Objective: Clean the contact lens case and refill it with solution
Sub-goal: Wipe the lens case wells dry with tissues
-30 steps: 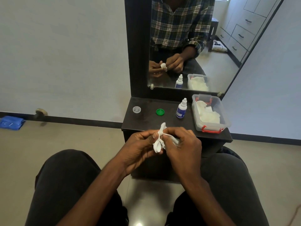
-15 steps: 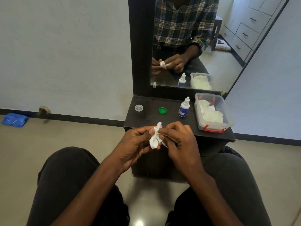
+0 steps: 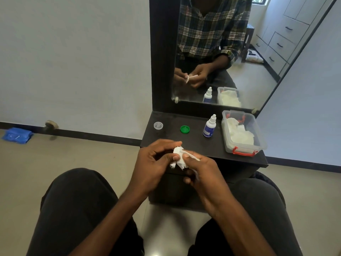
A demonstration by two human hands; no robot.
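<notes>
My left hand pinches a crumpled white tissue in front of the dark shelf's near edge. My right hand holds a white lens case, of which only a narrow strip shows between the fingers; the tissue is pressed against it. A green cap and a clear cap lie apart on the shelf. The small solution bottle, white with a blue label, stands upright to the right of the green cap.
A clear plastic box with red latches holds white tissues at the shelf's right end. A mirror rises behind the shelf. My knees flank the shelf front. A blue cloth lies on the floor at far left.
Both hands stayed together at the shelf's front edge; the tissue has been bunched tighter between my fingers and turned against the case. The camera shifted slightly.
</notes>
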